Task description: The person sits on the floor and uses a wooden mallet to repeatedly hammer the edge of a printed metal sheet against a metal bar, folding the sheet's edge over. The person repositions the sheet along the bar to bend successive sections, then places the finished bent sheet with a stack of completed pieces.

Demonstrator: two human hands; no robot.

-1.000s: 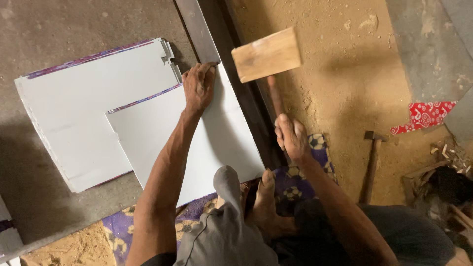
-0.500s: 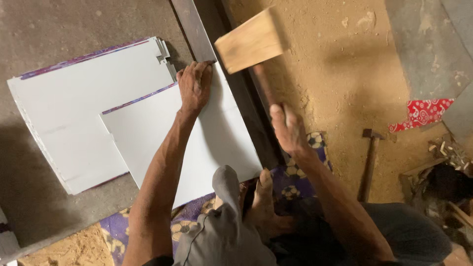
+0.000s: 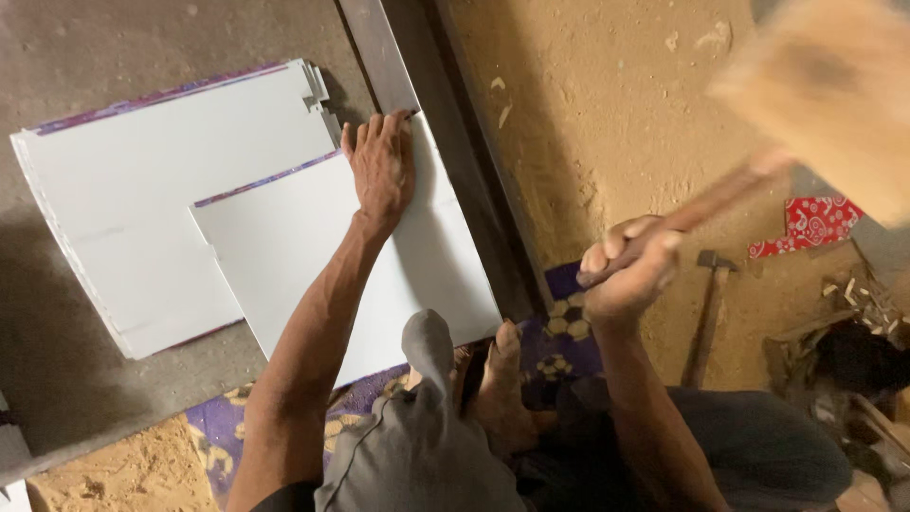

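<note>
Metal bar (image 3: 445, 161) beside white sheet (image 3: 313, 256)

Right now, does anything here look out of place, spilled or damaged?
Sawdust covers the floor. Wood chips lie scattered near the metal bar. A second hammer lies loose on the floor beside the right hand. The white sheets look undamaged.

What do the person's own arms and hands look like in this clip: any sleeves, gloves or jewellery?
Both arms are bare from above the elbow down, with no sleeves in view. The left hand and right hand wear no gloves; no rings, watch or bracelets show. The forearms are lean and sinewy. The right hand is slightly motion-blurred.
</note>
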